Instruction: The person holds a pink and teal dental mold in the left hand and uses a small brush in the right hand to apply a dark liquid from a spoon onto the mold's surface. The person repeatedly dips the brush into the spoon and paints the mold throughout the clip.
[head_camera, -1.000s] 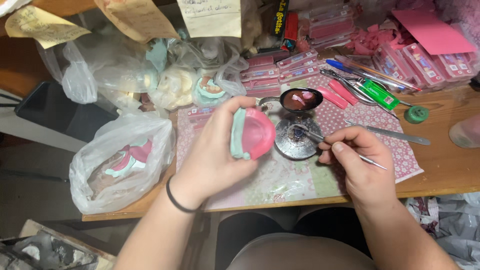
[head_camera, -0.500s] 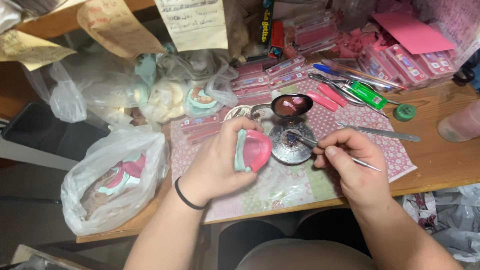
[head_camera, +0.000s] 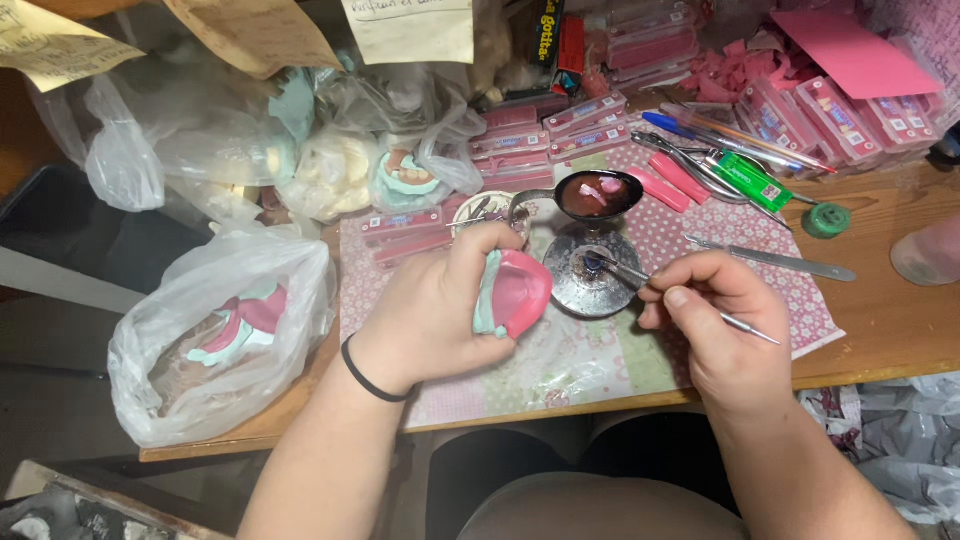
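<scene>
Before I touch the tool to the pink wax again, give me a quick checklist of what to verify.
1. Left hand has a firm grip on the pink and green dental model: ok.
2. Right hand holds the metal tool: ok.
3. Tool tip over the round metal burner: ok.
4. Flame lit: cannot tell.
5. Wax in the spoon: ok.

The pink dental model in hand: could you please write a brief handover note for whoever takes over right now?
Left hand: grip shut on the pink dental model, held above the patterned mat.
Right hand: grip shut on a thin metal instrument, its tip at the round metal burner.
Spoon of pink wax sits just behind.
Done: instrument at the burner.
Left: no fresh wax visible on the model; cannot tell more.
</scene>
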